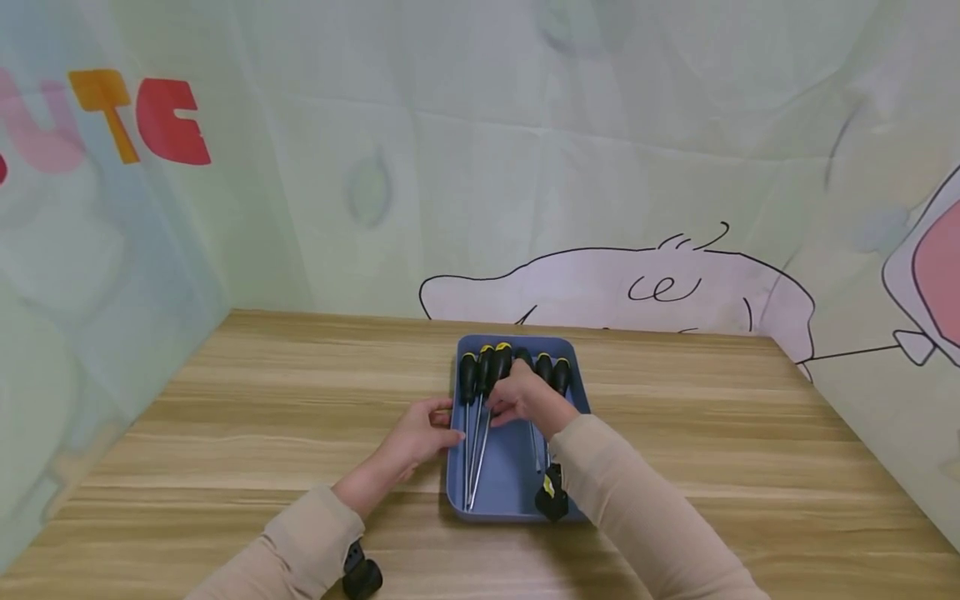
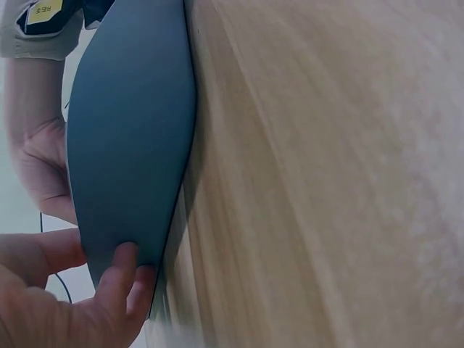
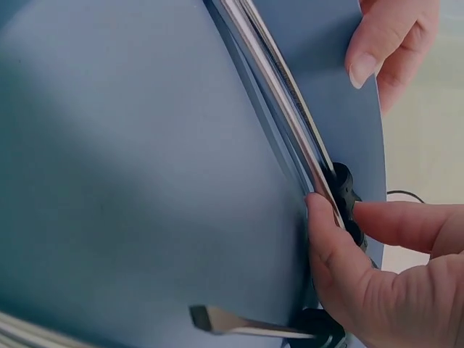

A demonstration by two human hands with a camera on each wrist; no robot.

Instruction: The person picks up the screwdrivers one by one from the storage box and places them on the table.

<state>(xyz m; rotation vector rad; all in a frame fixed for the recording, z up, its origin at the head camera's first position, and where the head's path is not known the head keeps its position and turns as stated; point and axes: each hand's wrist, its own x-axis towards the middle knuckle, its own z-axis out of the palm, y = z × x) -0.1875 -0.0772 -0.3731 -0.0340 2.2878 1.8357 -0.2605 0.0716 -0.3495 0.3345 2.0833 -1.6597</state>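
A shallow blue tray (image 1: 510, 487) holds several screwdrivers with black handles and yellow-marked ends, handles towards the far side. My left hand (image 1: 420, 433) grips the tray's left wall, thumb over the rim and fingers against the outside, as the left wrist view shows on the wall (image 2: 134, 145). Inside the tray, my right hand (image 1: 525, 396) pinches a screwdriver (image 1: 502, 360), the third from the left, where shaft meets handle. Its long shaft (image 3: 279, 94) lies close beside another in the right wrist view. A flat-tipped screwdriver (image 3: 254, 328) lies below that hand. My right fingers partly hide the handles.
Two more screwdrivers (image 1: 552, 372) lie along the tray's right side, partly behind the right hand. The wooden table (image 1: 300, 383) surrounds the tray. A printed cloth backdrop (image 1: 480, 167) rises behind the table and at both sides. Black wrist cameras (image 1: 552, 496) hang below the sleeves.
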